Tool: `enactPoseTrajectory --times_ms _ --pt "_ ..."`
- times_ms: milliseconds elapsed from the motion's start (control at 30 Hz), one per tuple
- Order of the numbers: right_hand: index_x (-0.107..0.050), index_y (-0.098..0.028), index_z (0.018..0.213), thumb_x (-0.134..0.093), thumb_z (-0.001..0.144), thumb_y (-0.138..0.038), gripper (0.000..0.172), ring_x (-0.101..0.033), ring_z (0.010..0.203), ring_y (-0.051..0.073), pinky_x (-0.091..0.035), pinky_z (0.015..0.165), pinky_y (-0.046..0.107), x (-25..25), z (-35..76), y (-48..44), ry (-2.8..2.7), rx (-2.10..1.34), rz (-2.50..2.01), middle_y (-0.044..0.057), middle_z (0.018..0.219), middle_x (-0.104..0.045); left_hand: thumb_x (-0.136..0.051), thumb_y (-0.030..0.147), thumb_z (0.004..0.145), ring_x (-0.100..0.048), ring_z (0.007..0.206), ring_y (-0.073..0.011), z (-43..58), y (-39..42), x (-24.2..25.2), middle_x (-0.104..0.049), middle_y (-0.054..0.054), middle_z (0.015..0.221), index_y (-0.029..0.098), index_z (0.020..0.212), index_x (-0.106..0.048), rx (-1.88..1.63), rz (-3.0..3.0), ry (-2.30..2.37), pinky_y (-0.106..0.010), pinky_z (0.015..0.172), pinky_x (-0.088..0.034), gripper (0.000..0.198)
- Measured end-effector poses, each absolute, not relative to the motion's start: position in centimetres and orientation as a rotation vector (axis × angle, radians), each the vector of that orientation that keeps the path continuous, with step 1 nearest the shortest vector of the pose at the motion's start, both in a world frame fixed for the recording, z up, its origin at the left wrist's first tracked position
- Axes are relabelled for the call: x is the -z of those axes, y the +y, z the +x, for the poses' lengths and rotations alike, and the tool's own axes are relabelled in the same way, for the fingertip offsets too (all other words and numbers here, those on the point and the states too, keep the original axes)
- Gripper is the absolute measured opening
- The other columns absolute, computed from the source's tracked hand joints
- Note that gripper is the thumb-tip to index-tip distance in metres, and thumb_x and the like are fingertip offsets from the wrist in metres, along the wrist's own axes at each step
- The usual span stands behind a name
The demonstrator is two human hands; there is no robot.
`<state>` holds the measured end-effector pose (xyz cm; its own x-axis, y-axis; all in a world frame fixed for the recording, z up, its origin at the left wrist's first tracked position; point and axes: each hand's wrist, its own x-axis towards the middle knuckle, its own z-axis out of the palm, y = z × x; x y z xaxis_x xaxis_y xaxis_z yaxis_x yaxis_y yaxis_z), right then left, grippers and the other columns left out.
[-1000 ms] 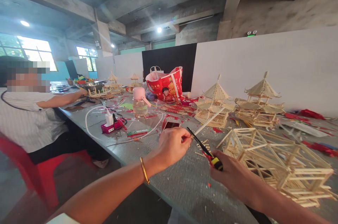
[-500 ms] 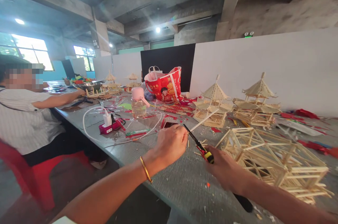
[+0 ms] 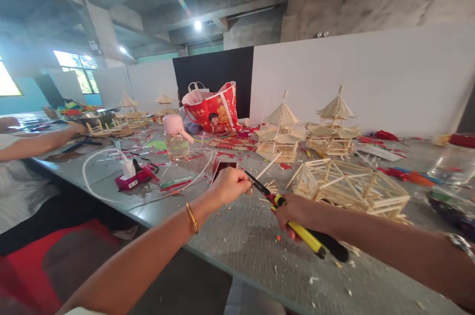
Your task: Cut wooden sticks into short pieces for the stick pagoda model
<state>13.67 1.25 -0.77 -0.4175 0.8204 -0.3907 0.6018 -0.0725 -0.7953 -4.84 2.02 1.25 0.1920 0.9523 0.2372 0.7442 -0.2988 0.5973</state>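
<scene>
My left hand (image 3: 229, 184), with a gold bangle on its wrist, is closed in a pinch on a thin wooden stick (image 3: 267, 166) that points up and to the right. My right hand (image 3: 293, 210) is closed round the yellow and black handles of a pair of cutting pliers (image 3: 297, 224). The dark jaws of the pliers reach to the stick right beside my left fingers. An unfinished stick frame model (image 3: 349, 191) lies on the grey table (image 3: 245, 240) just right of my hands.
Two finished stick pagodas (image 3: 282, 129) stand behind, near a white partition. A red bag (image 3: 213, 109), a pink-capped bottle (image 3: 174, 137), a phone (image 3: 223, 166), a white cable and red scraps lie around. Another person's arm (image 3: 40, 141) rests at the far left.
The view has swung to the right and pulled back. My hands sit lower left in it, and the handles of the pliers now show below my right hand.
</scene>
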Motion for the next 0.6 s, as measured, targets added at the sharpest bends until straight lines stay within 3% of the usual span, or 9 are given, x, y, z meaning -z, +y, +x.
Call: enactPoseTrajectory --times_ms 167,400,600 --pt "-0.038 -0.017 0.055 -0.041 0.055 -0.011 0.007 -0.035 0.026 0.009 -0.027 0.030 0.016 0.5 13.3 1.0 -1.911 -1.410 -1.603 -0.004 0.030 -0.037 -0.050 0.028 0.068 -0.034 0.037 -0.0056 -4.8 1.8 -1.8 -0.044 0.005 0.044 0.013 0.059 -0.058 -0.895 1.806 1.466 -0.019 0.039 -0.025 0.019" --pt "-0.037 -0.015 0.047 -0.042 0.057 -0.005 0.015 -0.034 0.022 0.008 -0.031 0.030 0.016 0.3 12.5 0.7 -1.858 -1.508 -1.780 -0.002 0.026 -0.036 -0.053 0.031 0.064 -0.043 0.045 -0.0087 -4.9 1.9 -0.2 -0.054 0.002 0.049 0.014 0.064 -0.065 -0.797 2.026 1.689 -0.020 0.044 -0.027 0.021" --pt "-0.052 -0.010 0.049 -0.044 0.056 -0.014 0.011 -0.048 0.033 0.013 -0.043 0.038 0.022 0.6 13.4 0.9 -1.800 -1.820 -1.718 0.007 0.041 -0.053 -0.047 0.030 0.068 -0.041 0.041 -0.0076 -4.6 1.5 -0.5 -0.055 0.001 0.051 0.014 0.060 -0.061 -0.797 1.926 1.629 -0.020 0.042 -0.027 0.023"
